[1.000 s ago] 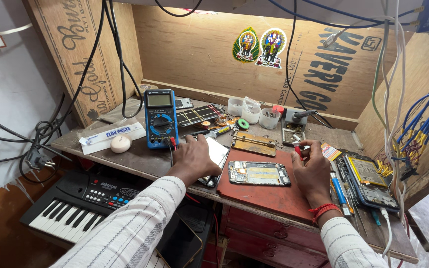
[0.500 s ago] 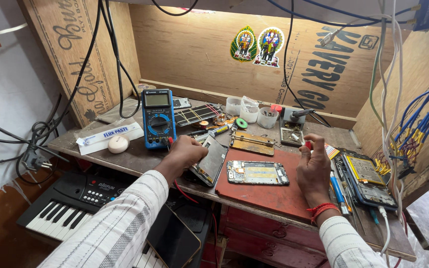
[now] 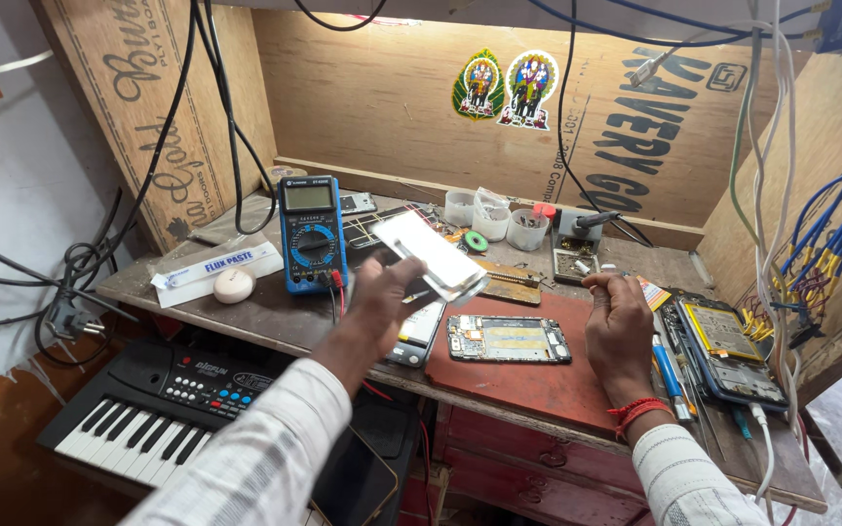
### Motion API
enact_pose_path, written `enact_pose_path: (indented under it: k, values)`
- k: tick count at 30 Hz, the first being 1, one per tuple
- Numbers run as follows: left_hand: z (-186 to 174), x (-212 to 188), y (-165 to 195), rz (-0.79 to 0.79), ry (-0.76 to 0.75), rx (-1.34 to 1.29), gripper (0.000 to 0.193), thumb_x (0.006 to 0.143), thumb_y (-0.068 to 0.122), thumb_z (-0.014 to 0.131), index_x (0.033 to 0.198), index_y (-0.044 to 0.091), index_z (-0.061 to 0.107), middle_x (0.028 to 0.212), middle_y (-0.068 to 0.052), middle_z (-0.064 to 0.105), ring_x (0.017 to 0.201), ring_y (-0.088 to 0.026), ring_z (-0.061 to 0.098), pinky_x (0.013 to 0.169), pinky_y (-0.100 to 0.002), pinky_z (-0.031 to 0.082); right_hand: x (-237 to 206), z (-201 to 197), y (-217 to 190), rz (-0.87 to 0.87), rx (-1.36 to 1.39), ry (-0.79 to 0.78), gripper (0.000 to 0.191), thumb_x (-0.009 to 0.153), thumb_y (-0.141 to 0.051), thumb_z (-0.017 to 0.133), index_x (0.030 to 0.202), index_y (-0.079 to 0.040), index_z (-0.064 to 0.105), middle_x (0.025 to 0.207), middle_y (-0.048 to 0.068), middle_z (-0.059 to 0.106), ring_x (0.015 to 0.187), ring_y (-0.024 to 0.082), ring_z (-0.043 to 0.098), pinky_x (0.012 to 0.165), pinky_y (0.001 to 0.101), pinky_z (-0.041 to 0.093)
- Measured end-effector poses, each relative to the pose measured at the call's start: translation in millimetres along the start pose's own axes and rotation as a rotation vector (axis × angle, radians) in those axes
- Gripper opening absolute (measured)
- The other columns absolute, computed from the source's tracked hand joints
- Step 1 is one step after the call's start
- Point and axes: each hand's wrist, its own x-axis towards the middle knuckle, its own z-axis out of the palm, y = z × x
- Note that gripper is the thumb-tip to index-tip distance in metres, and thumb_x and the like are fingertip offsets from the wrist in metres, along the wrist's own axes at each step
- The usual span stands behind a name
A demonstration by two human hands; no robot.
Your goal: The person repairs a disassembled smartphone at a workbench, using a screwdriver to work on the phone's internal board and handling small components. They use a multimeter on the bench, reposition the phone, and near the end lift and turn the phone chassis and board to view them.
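Head view: left hand point(image 3: 382, 297) grip pinches a phone panel point(image 3: 431, 255); right hand point(image 3: 620, 326) rests loosely curled.

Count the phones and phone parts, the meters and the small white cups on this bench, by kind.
Phones and phone parts: 4 (panel in left hand, opened phone, phone, opened phone)
Meter: 1
White cups: 3
Total: 8

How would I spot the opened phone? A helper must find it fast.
Find the red mat at the workbench's front edge. The opened phone lies flat on it, between the left hand and right hand. Unlike neighbouring phones, its circuit boards are exposed.
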Motion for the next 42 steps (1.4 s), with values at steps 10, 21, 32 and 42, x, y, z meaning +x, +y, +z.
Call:
enact_pose_path:
  k: [10,21,32,42]
  values:
    - [42,-33,-61,0.07,-0.278,-0.481,0.035,0.089,0.015,0.079,0.118,0.003,0.063,0.111,-0.007,0.07,0.105,-0.018,0.07,0.099,-0.035,0.058,0,0,1,0.025,0.005,-0.04,0.013,0.102,-0.01,0.061,0.104,-0.005,0.072,0.095,0.014,0.067,0.08,0.029,0.067,0.072,0.0416,0.053]
    - [46,-29,-62,0.307,-0.062,0.164,0.059,0.079,0.01,0.087,0.129,0.002,0.056,0.115,-0.013,0.07,0.099,-0.014,0.072,0.087,-0.031,0.06,-2,-12,-16,-0.038,0.038,-0.132,0.027,0.084,-0.024,0.082,0.099,-0.006,0.071,0.09,0.01,0.065,0.068,0.025,0.062,0.065,0.038,0.052]
    - [40,-32,-63,0.454,0.004,0.023,0.077,0.078,0.006,0.085,0.131,0.006,0.03,0.138,-0.018,0.058,0.11,-0.019,0.067,0.092,-0.031,0.06,1,-14,-23,-0.36,-0.014,-0.594,0.081,0.062,-0.055,0.088,0.128,-0.013,0.068,0.123,0.012,0.065,0.121,0.033,0.053,0.104,0.0463,0.042]
    - [35,-27,-69,0.409,0.013,-0.069,0.077,0.078,0.009,0.086,0.137,0.003,0.037,0.142,-0.016,0.054,0.117,-0.019,0.063,0.101,-0.034,0.056,1,-6,-18,-0.317,-0.073,-0.742,0.074,0.063,-0.06,0.084,0.125,-0.02,0.072,0.126,0.007,0.063,0.122,0.03,0.053,0.105,0.047,0.04]
